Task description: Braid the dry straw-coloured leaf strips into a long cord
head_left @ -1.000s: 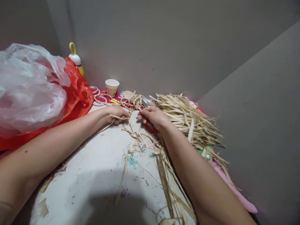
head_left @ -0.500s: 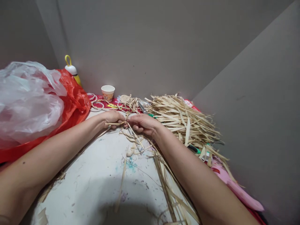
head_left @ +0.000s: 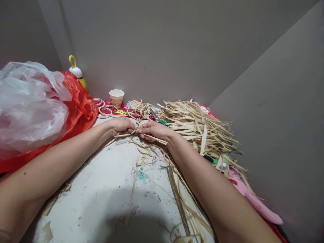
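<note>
Both hands meet over the far part of the white tabletop (head_left: 106,182). My left hand (head_left: 122,126) is closed in a pinch on a pale dried straw strand (head_left: 124,135), whose free end points left. My right hand (head_left: 153,131) pinches a second straw strand (head_left: 155,138) that runs right under its fingers toward the wrist. The strands come together between the fingertips, at the end of a twisted straw cord (head_left: 137,123) leading away toward the back. Just beyond the hands lies a coiled, woven straw piece (head_left: 136,104) with a tangle of cord.
Right of the hands spreads a big bundle of dry straw (head_left: 197,125), with scissors (head_left: 155,115) by its left edge. A paper cup (head_left: 116,98) and a yellow-white bottle (head_left: 77,72) stand behind. Red and clear plastic bags (head_left: 32,108) fill the left. A pink item (head_left: 253,199) lies right.
The strand at my right hand has swung from pointing down toward me to pointing right, along under the palm. My left hand stays nearly in place. The view has shifted slightly.
</note>
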### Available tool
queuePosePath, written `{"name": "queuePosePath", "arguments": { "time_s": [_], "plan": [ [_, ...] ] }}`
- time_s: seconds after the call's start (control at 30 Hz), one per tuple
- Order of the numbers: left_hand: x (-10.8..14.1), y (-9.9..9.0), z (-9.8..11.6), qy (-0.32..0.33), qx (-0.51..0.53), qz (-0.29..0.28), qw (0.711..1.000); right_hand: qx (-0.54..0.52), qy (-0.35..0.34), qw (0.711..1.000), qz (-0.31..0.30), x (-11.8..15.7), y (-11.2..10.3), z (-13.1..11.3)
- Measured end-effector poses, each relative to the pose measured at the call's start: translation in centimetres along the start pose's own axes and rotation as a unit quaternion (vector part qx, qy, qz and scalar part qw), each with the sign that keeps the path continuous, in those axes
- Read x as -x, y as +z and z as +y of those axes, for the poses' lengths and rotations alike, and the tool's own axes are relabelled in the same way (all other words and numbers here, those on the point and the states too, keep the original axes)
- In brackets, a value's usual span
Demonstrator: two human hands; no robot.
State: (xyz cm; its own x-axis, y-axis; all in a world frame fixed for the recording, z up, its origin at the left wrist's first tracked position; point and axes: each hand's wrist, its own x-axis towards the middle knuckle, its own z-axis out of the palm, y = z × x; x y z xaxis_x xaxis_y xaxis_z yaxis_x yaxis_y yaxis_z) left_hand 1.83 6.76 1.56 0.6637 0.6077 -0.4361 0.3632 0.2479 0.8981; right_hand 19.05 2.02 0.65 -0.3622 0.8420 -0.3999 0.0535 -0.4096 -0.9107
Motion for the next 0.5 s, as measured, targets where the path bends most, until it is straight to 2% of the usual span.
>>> {"name": "queuePosePath", "arguments": {
  "time_s": [0.33,0.5],
  "plan": [
    [0.3,0.4,0.1,0.000,-0.034,0.016,0.999,0.071,0.025,0.997,0.031,0.3,0.8,-0.2],
    [0.3,0.1,0.1,0.000,-0.019,0.016,1.000,0.030,0.036,0.999,0.014,0.1,1.1,-0.2]
  ]
}}
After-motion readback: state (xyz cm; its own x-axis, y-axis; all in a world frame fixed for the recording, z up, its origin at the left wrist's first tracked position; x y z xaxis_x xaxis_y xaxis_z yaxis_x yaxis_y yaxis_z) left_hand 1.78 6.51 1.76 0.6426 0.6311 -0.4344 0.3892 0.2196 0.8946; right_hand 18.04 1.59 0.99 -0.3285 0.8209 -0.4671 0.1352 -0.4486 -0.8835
